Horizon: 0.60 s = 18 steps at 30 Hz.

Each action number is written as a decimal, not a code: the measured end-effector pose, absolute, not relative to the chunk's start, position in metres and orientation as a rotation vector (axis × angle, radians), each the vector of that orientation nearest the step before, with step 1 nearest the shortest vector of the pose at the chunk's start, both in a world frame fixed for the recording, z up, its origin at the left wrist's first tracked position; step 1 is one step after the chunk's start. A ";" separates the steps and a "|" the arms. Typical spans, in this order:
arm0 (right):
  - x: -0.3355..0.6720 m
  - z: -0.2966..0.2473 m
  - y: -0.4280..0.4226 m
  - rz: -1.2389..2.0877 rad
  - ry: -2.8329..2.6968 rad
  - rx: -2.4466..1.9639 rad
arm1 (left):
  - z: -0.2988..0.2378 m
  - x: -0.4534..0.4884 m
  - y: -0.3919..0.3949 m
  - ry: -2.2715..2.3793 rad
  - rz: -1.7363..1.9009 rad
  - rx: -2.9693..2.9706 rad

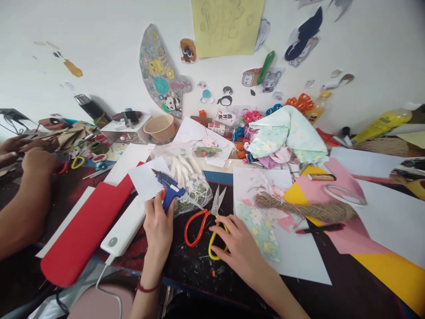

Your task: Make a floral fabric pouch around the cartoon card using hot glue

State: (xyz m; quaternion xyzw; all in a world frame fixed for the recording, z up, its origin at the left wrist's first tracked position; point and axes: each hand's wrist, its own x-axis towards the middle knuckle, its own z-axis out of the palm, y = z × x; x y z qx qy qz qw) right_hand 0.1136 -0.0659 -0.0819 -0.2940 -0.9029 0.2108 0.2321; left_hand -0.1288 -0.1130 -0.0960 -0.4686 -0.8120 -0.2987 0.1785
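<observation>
My left hand is closed around the handle of a blue glue gun, whose nozzle points up and left over a white card. My right hand rests on the dark table with its fingers on the yellow-handled scissors. A second pair of scissors with red handles lies just left of it, blades crossing near the yellow pair. A clear bag of white pieces lies behind the glue gun.
A red corrugated sheet and a white power bank lie at the left. Another person's hands work at the far left. Jute twine, a tape ring, coloured papers, crumpled cloth and a bowl crowd the table.
</observation>
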 end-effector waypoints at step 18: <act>0.175 -0.090 -0.045 0.562 -1.841 -1.178 | -0.067 -0.131 -0.119 -2.395 -1.662 -1.878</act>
